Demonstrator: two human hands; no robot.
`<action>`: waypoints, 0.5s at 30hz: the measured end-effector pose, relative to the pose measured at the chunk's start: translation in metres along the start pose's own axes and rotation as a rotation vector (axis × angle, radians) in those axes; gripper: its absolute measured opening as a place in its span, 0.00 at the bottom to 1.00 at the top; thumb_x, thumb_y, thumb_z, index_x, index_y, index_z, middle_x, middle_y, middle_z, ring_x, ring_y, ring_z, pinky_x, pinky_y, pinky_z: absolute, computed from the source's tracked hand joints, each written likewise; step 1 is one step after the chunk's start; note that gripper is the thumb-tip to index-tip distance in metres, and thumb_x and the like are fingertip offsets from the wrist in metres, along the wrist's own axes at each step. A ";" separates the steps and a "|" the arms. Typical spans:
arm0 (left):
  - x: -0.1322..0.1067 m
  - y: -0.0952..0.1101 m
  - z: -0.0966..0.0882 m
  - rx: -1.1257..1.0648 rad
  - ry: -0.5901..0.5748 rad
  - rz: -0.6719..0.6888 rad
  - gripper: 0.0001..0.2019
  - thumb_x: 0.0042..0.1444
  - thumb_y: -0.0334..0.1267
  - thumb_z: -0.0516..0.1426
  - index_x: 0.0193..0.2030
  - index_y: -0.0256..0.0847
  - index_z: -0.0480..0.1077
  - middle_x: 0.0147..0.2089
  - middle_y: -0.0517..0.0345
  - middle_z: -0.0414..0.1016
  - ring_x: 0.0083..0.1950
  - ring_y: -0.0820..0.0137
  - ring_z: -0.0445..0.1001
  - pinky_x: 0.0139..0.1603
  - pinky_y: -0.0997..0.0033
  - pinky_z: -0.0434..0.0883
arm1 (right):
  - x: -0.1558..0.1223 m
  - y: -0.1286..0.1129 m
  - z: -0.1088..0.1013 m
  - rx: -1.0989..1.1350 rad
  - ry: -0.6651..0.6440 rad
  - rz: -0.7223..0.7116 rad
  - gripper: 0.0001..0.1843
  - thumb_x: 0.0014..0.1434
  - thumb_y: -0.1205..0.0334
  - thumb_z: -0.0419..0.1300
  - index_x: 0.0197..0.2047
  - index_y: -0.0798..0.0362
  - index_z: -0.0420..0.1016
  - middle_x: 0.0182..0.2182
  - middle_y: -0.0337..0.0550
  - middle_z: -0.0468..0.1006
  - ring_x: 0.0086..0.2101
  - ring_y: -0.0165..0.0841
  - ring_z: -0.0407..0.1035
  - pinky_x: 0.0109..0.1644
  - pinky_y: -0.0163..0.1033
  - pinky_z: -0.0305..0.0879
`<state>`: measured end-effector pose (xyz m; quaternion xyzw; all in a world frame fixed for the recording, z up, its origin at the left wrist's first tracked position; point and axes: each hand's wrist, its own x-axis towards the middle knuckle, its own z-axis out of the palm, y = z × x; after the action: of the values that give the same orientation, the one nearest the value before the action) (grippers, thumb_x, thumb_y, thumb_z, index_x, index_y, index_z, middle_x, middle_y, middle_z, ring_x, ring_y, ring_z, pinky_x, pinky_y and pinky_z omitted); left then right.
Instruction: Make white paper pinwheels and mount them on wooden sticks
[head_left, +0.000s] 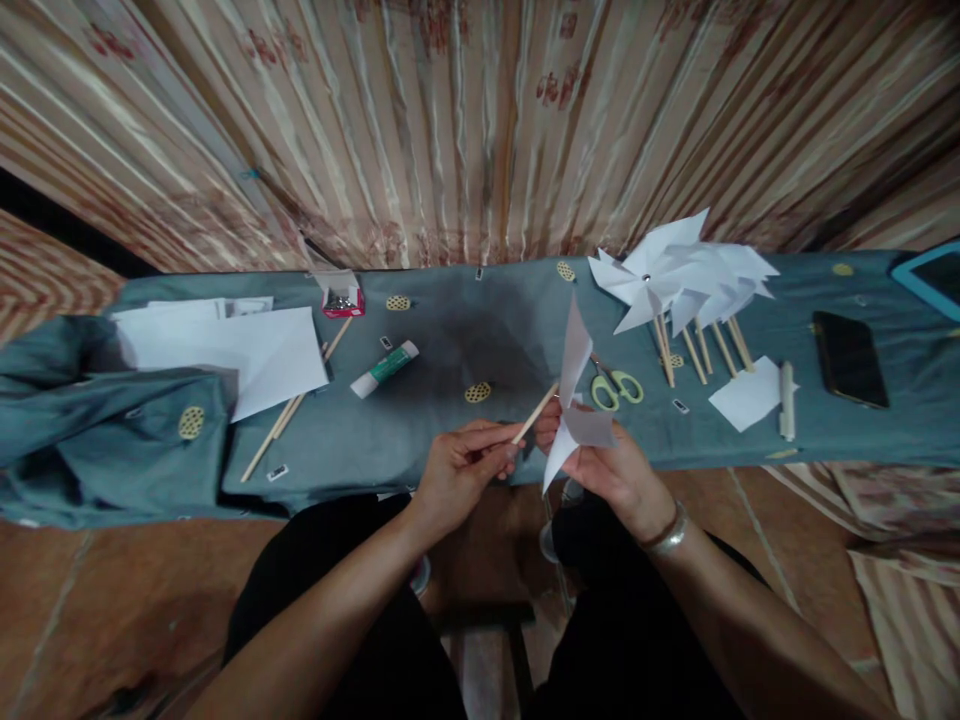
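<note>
Above the table's front edge, my left hand [465,470] pinches a thin wooden stick [536,413] near its lower end. A white paper pinwheel [589,428] sits at the stick's upper end, turned nearly side-on to me. My right hand [619,475] is closed around the pinwheel from behind and the right; some of its fingers are hidden by the paper. Just behind the pinwheel lie scissors [616,388] with pale green handles. A green and white glue stick [385,369] rests on the cloth left of my hands.
Several finished pinwheels [675,270] lie at the back right, near a paper piece [745,395], a white pen [786,402], a phone [850,358] and a blue-edged tablet [930,278]. At left are paper sheets [274,355], wooden sticks [276,430] and a small red box [343,300] of metal pieces. A curtain [480,130] hangs behind.
</note>
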<state>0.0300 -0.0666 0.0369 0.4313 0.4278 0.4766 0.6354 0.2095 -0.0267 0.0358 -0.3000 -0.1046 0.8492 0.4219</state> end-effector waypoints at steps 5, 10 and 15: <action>0.000 -0.001 0.001 -0.023 0.002 -0.015 0.12 0.52 0.40 0.65 0.43 0.41 0.81 0.33 0.57 0.73 0.27 0.78 0.68 0.28 0.76 0.68 | 0.000 0.001 0.002 -0.023 0.038 -0.029 0.09 0.44 0.66 0.71 0.26 0.50 0.73 0.23 0.31 0.75 0.25 0.25 0.69 0.31 0.29 0.71; 0.001 -0.005 0.000 -0.031 0.008 -0.003 0.11 0.51 0.40 0.66 0.41 0.41 0.82 0.32 0.58 0.72 0.26 0.78 0.67 0.27 0.76 0.68 | -0.001 0.001 0.004 -0.080 0.064 -0.051 0.09 0.46 0.65 0.70 0.26 0.50 0.72 0.24 0.30 0.75 0.25 0.24 0.69 0.32 0.28 0.71; 0.001 -0.007 -0.001 -0.007 0.007 0.021 0.11 0.51 0.39 0.66 0.41 0.41 0.82 0.31 0.58 0.72 0.26 0.78 0.67 0.26 0.77 0.67 | -0.002 0.001 0.000 -0.129 0.065 -0.086 0.07 0.49 0.64 0.68 0.29 0.49 0.73 0.26 0.31 0.75 0.27 0.25 0.70 0.31 0.29 0.71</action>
<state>0.0312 -0.0664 0.0301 0.4316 0.4238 0.4864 0.6304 0.2094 -0.0285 0.0366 -0.3494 -0.1581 0.8115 0.4410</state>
